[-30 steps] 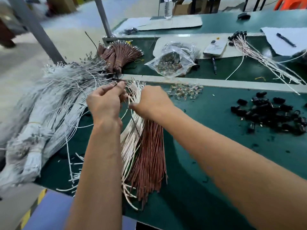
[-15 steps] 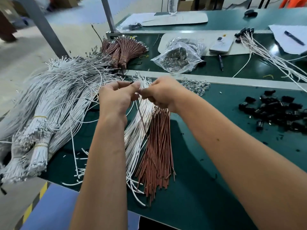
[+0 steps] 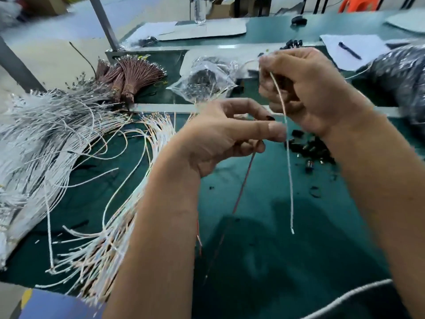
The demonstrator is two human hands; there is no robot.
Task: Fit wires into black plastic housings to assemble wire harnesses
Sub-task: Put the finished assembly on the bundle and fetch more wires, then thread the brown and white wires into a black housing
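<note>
Green bench (image 3: pixel 253 261), workshop floor behind. Left side: loose white wires (image 3: pixel 57 139); behind them a brown bundle (image 3: pixel 135 74). Housings (image 3: pixel 309 148), black, heaped under the right wrist. Left hand (image 3: pixel 220 137): fingers curled, pinching a red wire (image 3: pixel 243 183) that hangs down. Right hand (image 3: pixel 305 88): raised, gripping a white wire (image 3: pixel 288 162) near its top. Wires likely light, limp, springy; best held close to the terminal end when inserting.

Right hand (image 3: pixel 305 93) pinching a white wire (image 3: pixel 288 162), left hand (image 3: pixel 220 137) holding a red wire (image 3: pixel 243 180) — blurred, possibly a black housing too
</note>
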